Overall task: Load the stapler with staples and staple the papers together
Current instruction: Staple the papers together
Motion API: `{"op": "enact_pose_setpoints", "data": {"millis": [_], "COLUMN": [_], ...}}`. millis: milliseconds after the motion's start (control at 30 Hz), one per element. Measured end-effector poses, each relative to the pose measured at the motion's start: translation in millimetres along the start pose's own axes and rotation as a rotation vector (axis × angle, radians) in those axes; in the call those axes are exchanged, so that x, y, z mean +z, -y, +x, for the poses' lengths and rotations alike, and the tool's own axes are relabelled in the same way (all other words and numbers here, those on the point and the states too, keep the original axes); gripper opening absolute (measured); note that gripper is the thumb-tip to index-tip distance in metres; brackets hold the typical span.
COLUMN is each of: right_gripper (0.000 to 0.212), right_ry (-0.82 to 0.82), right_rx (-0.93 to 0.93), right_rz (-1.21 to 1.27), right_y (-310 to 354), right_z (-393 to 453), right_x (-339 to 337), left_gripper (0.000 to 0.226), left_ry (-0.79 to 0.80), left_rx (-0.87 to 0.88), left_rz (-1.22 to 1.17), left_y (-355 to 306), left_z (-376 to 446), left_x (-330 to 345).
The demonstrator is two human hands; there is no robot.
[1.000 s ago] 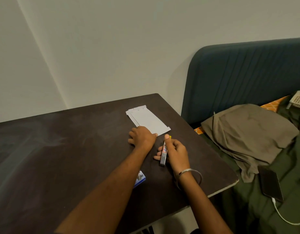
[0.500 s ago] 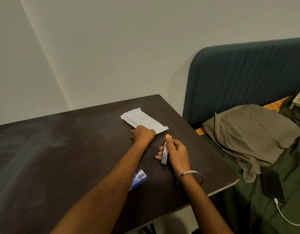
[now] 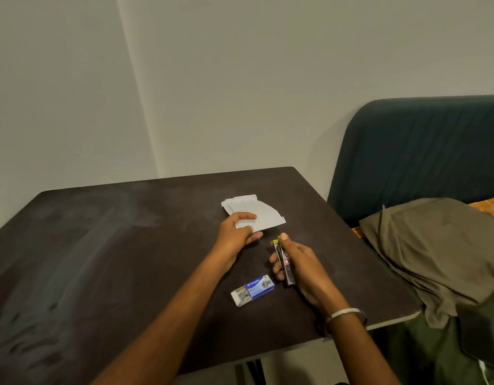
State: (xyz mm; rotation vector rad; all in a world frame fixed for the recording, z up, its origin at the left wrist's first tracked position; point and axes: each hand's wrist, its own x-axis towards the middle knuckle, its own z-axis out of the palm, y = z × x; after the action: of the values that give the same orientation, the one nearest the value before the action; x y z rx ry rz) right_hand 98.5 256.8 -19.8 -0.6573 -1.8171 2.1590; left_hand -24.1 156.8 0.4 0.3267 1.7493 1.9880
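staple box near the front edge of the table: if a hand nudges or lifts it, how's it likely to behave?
The staple box lies flat on its broad face, so it should slide rather than tip or roll. It looks like small, thin card, probably light and easily crushed. Its inner tray seems partly pulled out at the left end, so lifting it carelessly may let tray or staples slip out.

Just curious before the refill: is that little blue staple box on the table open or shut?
Open. The staple box lies flat on the table, its grey inner tray slid partly out of the blue sleeve.
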Motion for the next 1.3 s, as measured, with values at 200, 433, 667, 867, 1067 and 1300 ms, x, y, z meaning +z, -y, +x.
{"op": "enact_pose_setpoints", "data": {"millis": [200, 433, 667, 867, 1067, 1300], "right_gripper": [0.046, 0.052, 0.049, 0.046, 0.043, 0.044], "right_ry": [0.163, 0.284, 0.322, 0.309, 0.273, 0.21], "right_rx": [0.047, 0.097, 0.168, 0.21, 0.213, 0.198], "right_rz": [-0.015, -0.066, -0.006, -0.004, 0.017, -0.042], "right_y": [16, 7, -11, -22, -29, -30], "right_z": [-14, -24, -24, -23, -20, -19], "right_x": [47, 102, 137, 143, 142, 146], "left_gripper": [0.019, 0.02, 0.023, 0.024, 0.024, 0.024], "left_ry": [-0.018, -0.087, -0.121, -0.109, -0.097, -0.102], "left_rx": [0.058, 0.155, 0.211, 0.23, 0.247, 0.269], "left_rz": [-0.061, -0.034, -0.006, -0.034, 0.011, 0.019], "left_y": [3, 12, 25, 38, 40, 39], "left_z": [-38, -85, -99, -100, -97, -99], "left_x": [-49, -104, -139, -150, -150, -149]}}
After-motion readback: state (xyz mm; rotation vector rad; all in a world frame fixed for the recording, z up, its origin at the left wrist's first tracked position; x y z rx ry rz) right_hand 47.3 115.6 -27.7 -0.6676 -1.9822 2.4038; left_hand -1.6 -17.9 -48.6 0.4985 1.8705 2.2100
